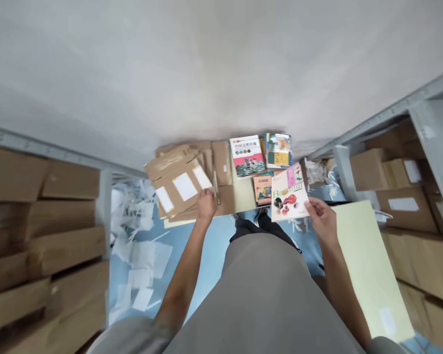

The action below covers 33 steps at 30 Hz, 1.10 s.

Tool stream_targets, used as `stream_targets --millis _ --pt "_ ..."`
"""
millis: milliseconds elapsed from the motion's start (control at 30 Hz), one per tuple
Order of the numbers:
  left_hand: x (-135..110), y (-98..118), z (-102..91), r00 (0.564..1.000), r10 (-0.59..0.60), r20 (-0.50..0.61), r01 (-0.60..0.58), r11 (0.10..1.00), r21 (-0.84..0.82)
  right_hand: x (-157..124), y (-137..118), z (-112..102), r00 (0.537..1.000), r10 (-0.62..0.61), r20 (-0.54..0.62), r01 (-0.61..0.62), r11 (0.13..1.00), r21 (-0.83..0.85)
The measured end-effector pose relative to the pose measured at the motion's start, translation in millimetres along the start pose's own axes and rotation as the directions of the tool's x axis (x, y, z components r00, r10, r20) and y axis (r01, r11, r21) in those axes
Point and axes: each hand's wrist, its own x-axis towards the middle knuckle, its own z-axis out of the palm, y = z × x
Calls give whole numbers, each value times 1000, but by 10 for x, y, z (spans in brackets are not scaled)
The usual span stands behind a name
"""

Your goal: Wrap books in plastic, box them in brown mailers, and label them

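My right hand (323, 220) pinches the lower right edge of a white book (290, 206) with "Beautiful" on its cover, a pink panel and red fruit pictures. My left hand (205, 202) has its fingers curled at the right edge of a flattened cardboard box (173, 192) bearing white labels. More flat cardboard lies beneath that piece. Beyond the held book, a pink-and-white book (247, 155) and a stack of blue, white and yellow books (279, 150) lie on the pale table (244, 193). A smaller orange book (262, 189) is partly covered by the held one.
Cardboard boxes (66, 250) fill the left rack, and more boxes (409, 206) fill the right one. White paper scraps (140, 280) litter the blue floor. A pale yellow board (369, 270) is at my right. A grey wall (221, 73) rises behind the table.
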Motion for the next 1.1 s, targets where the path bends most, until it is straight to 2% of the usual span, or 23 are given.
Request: stream_targets --millis 67,100,133,167,200,267,300,333,367,433,533,633,733,800,900,933,967,1000,1033,1100 --pt "-11 302 207 995 90 48 -79 975 -206 -238 242 -196 989 118 -86 -111 990 83" --pt "-42 518 333 984 150 101 -107 934 -341 -344 342 -293 976 173 -130 -155 979 133" --pt "-99 768 470 961 211 178 -103 873 -477 -439 430 -394 960 223 -168 -191 963 188" --pt "-185 1041 614 921 275 276 -62 803 -593 -522 508 -500 943 266 -200 -215 945 245" --pt "-300 1324 759 859 341 383 10 736 -677 -597 579 -612 928 299 -222 -227 927 299" --pt "-588 1872 1033 676 459 577 191 646 -739 -727 706 -860 913 328 -244 -218 896 386" --pt "-746 2122 1158 584 500 639 271 622 -734 -790 767 -996 911 326 -253 -201 886 419" --pt "-901 2353 1276 515 528 675 329 606 -724 -854 831 -1139 909 320 -267 -178 877 447" --pt "-1050 2567 1390 476 544 691 361 595 -718 -921 900 -1291 906 313 -286 -153 870 469" --pt "-1322 2966 1619 462 551 695 374 589 -716 -1064 1066 -1619 894 302 -331 -104 858 503" --pt "-1700 3549 1985 451 569 688 323 614 -720 -1278 1399 -2154 878 298 -374 -55 841 539" --pt "-2103 4129 2358 406 605 685 227 659 -717 -1439 1803 -2697 867 306 -393 -25 815 579" --pt "-2510 4628 2691 357 626 693 108 710 -696 -1523 2191 -3185 833 320 -450 5 811 585" --pt "-2749 4883 2886 338 633 696 36 730 -682 -1545 2384 -3451 783 337 -523 -5 844 536" --pt "-3051 5151 3161 348 656 670 -73 731 -678 -1532 2511 -3733 621 287 -730 -70 947 312" --pt "-3146 5212 3249 356 672 649 -120 722 -681 -1511 2507 -3795 577 240 -780 -92 969 230" --pt "-3243 5259 3334 360 691 627 -171 709 -684 -1481 2485 -3841 563 202 -801 -99 979 177" --pt "-3341 5293 3414 355 710 608 -220 696 -684 -1440 2448 -3875 582 185 -792 -85 982 166" --pt "-3440 5314 3486 345 726 595 -260 683 -683 -1392 2403 -3899 619 190 -762 -57 979 197" --pt "-3629 5328 3595 310 742 594 -306 670 -677 -1281 2310 -3929 678 234 -697 -7 950 311"
